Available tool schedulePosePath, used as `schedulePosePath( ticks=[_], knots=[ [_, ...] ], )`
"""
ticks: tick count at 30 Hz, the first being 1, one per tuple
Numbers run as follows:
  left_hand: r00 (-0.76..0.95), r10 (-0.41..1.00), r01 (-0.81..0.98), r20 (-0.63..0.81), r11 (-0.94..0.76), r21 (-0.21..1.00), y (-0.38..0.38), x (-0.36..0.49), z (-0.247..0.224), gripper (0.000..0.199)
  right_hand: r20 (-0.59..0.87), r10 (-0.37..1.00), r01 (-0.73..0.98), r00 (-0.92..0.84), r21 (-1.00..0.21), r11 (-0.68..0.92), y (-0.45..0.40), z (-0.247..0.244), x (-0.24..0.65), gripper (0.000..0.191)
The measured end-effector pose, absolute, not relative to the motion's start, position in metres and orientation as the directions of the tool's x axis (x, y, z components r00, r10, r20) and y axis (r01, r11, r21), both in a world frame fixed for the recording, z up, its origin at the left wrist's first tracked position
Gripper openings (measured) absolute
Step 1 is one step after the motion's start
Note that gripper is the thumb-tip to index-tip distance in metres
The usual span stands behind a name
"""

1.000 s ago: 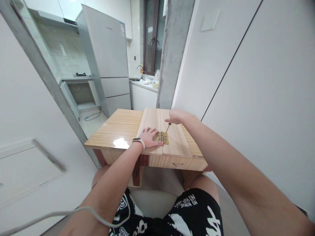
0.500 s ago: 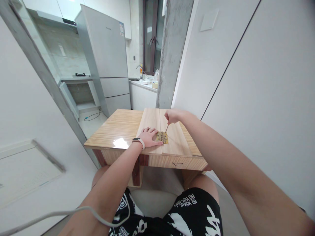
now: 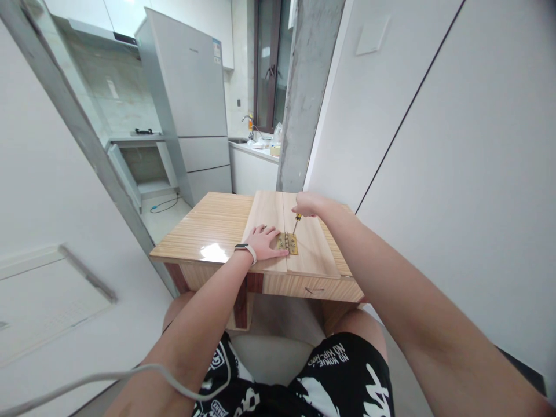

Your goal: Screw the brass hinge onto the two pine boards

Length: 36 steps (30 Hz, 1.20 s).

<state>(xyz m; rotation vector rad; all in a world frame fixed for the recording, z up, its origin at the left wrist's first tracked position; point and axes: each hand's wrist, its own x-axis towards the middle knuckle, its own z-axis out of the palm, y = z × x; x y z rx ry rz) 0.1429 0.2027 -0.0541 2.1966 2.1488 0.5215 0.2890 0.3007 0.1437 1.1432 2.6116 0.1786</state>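
A brass hinge (image 3: 287, 244) lies across the seam between two pale wooden boards (image 3: 270, 209) on the table. My left hand (image 3: 262, 242) lies flat with its fingers spread on the left board, thumb and fingertips at the hinge's left leaf. Above the hinge's right leaf, my right hand (image 3: 307, 204) is closed around a screwdriver (image 3: 297, 223) with a yellow and black handle. The screwdriver leans slightly, its tip at the upper part of the right leaf. Most of its handle is hidden by my fingers.
Under the boards stands a light wood-grain table (image 3: 204, 223) with a drawer (image 3: 313, 288) at the front. A white wall (image 3: 438, 174) rises close on the right. A grey cable (image 3: 143, 369) crosses my left forearm. Beyond the table stands a refrigerator (image 3: 191, 87).
My right hand has turned and shifted slightly, so part of the screwdriver's handle now shows below the fingers. The left hand stays in place on the board.
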Motion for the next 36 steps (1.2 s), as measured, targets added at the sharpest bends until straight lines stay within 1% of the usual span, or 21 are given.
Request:
schedulePosePath(
  ticks=[5, 8, 12, 13, 15, 17, 18, 20, 23, 26, 28, 30, 33, 35, 36],
  knots=[
    [-0.008, 0.977, 0.967, 0.213, -0.047, 0.251, 0.203, 0.142, -0.055, 0.099, -0.218, 0.703, 0.687, -0.677, 0.159, 0.71, 0.312, 0.142, 0.295, 0.028],
    [-0.012, 0.978, 0.967, 0.209, -0.042, 0.252, 0.202, 0.142, -0.055, 0.099, -0.196, 0.671, 0.652, -0.715, 0.161, 0.741, 0.323, 0.137, 0.297, 0.023],
    [-0.01, 0.978, 0.968, 0.206, -0.042, 0.247, 0.201, 0.142, -0.054, 0.1, -0.208, 0.667, 0.647, -0.715, 0.164, 0.745, 0.328, 0.133, 0.298, 0.03],
    [-0.01, 0.979, 0.968, 0.204, -0.041, 0.246, 0.201, 0.142, -0.054, 0.1, -0.207, 0.68, 0.657, -0.704, 0.176, 0.733, 0.327, 0.132, 0.297, 0.035],
    [-0.013, 0.98, 0.969, 0.201, -0.038, 0.245, 0.201, 0.142, -0.053, 0.1, -0.183, 0.705, 0.666, -0.686, 0.234, 0.709, 0.324, 0.132, 0.296, 0.049],
    [-0.015, 0.98, 0.968, 0.198, -0.036, 0.249, 0.202, 0.143, -0.052, 0.1, -0.165, 0.716, 0.659, -0.678, 0.295, 0.692, 0.322, 0.132, 0.294, 0.053],
    [-0.016, 0.98, 0.967, 0.197, -0.035, 0.251, 0.202, 0.143, -0.052, 0.1, -0.169, 0.716, 0.654, -0.677, 0.308, 0.691, 0.321, 0.132, 0.293, 0.051],
    [-0.02, 0.982, 0.966, 0.19, -0.03, 0.256, 0.202, 0.143, -0.052, 0.1, -0.176, 0.707, 0.649, -0.685, 0.294, 0.702, 0.321, 0.131, 0.293, 0.046],
    [-0.026, 0.983, 0.965, 0.183, -0.024, 0.262, 0.202, 0.143, -0.052, 0.099, -0.129, 0.697, 0.654, -0.705, 0.263, 0.71, 0.323, 0.13, 0.292, 0.042],
    [-0.028, 0.984, 0.965, 0.178, -0.02, 0.263, 0.203, 0.143, -0.051, 0.099, -0.103, 0.677, 0.631, -0.729, 0.283, 0.722, 0.325, 0.13, 0.293, 0.041],
    [-0.027, 0.983, 0.965, 0.18, -0.021, 0.26, 0.203, 0.143, -0.052, 0.099, -0.111, 0.656, 0.605, -0.747, 0.297, 0.739, 0.326, 0.13, 0.294, 0.035],
    [-0.022, 0.982, 0.966, 0.187, -0.027, 0.256, 0.203, 0.143, -0.052, 0.098, -0.116, 0.635, 0.588, -0.764, 0.279, 0.759, 0.327, 0.13, 0.295, 0.027],
    [-0.017, 0.981, 0.966, 0.193, -0.033, 0.255, 0.203, 0.143, -0.052, 0.099, -0.111, 0.606, 0.582, -0.788, 0.191, 0.791, 0.329, 0.129, 0.297, 0.021],
    [-0.02, 0.981, 0.966, 0.193, -0.031, 0.256, 0.203, 0.143, -0.051, 0.099, -0.094, 0.608, 0.593, -0.788, 0.15, 0.791, 0.33, 0.126, 0.298, 0.025],
    [-0.021, 0.981, 0.966, 0.192, -0.029, 0.256, 0.203, 0.143, -0.051, 0.1, -0.08, 0.622, 0.608, -0.779, 0.146, 0.781, 0.331, 0.124, 0.298, 0.03]
  ],
)
